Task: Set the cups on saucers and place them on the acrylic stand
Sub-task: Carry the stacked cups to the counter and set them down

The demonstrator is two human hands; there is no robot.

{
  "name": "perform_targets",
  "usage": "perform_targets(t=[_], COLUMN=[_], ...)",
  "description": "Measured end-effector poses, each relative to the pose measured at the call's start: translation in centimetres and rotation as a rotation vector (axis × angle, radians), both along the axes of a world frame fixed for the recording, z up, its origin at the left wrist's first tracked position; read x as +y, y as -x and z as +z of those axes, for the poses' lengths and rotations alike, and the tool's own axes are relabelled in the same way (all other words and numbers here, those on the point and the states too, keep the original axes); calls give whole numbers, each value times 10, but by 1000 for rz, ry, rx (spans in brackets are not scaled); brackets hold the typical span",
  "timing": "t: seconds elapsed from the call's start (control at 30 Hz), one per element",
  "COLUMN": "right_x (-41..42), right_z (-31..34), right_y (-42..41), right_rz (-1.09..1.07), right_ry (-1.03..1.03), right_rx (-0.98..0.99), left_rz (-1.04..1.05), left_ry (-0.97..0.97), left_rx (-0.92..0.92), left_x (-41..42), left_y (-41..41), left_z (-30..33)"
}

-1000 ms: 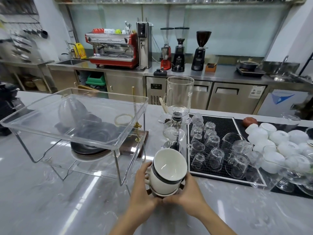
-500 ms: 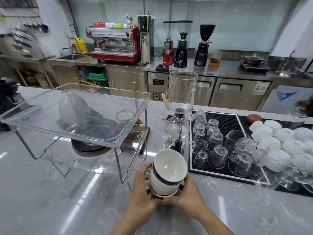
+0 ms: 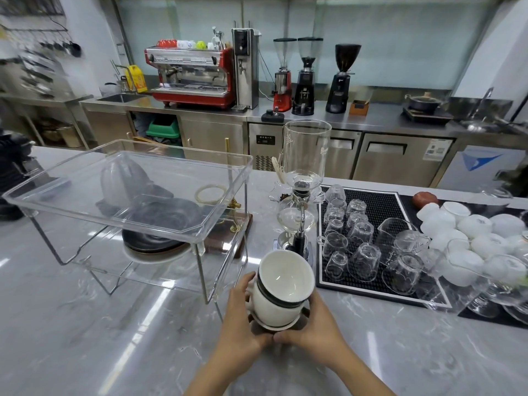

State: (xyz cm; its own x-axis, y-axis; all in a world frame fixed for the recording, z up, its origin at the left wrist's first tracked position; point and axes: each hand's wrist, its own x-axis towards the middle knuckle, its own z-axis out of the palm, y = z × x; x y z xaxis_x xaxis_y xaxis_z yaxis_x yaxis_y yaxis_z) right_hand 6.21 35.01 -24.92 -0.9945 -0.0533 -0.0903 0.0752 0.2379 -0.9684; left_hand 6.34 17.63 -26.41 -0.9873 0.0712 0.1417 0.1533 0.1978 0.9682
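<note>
Two white cups (image 3: 281, 290) with dark rims are stacked and tilted, resting on a saucer (image 3: 275, 325) at the near middle of the counter. My left hand (image 3: 240, 318) grips the stack from the left and my right hand (image 3: 314, 324) from the right. Both hands meet under the saucer's front edge. The clear acrylic stand (image 3: 128, 207) has two tiers and stands to the left, its front right leg a short way from my left hand. Its top tray holds no cups. Dark saucers (image 3: 154, 241) lie under the stand.
A glass siphon brewer (image 3: 300, 192) stands right behind the cups. A black mat (image 3: 383, 207) with several upturned glasses lies to the right, with white cups (image 3: 468, 232) piled beyond it. The back counter carries a red espresso machine (image 3: 194, 75) and grinders.
The view has shifted slightly closer and downward. My hands and the cup stack stay in almost the same place on the counter.
</note>
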Motion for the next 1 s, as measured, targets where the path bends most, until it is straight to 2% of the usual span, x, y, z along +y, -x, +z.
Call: perform_targets(t=[0.17, 0.33, 0.47, 0.63, 1.0], right_x=[2, 12, 17, 12, -26], right_z=[15, 27, 37, 59, 61], right_y=[-9, -18, -29, -45, -81], right_rz=[64, 26, -41, -49, 18], right_ry=[11, -229, -528, -698, -703], right_rx=[46, 197, 330, 523, 582], left_rz=[19, 110, 85, 65, 92], left_ry=[187, 365, 464, 561, 534], left_rx=[52, 206, 358, 468, 483], left_x=[-7, -11, -10, -10, -41], left_y=[-1, -7, -20, -38, -76], left_z=[1, 9, 26, 52, 58])
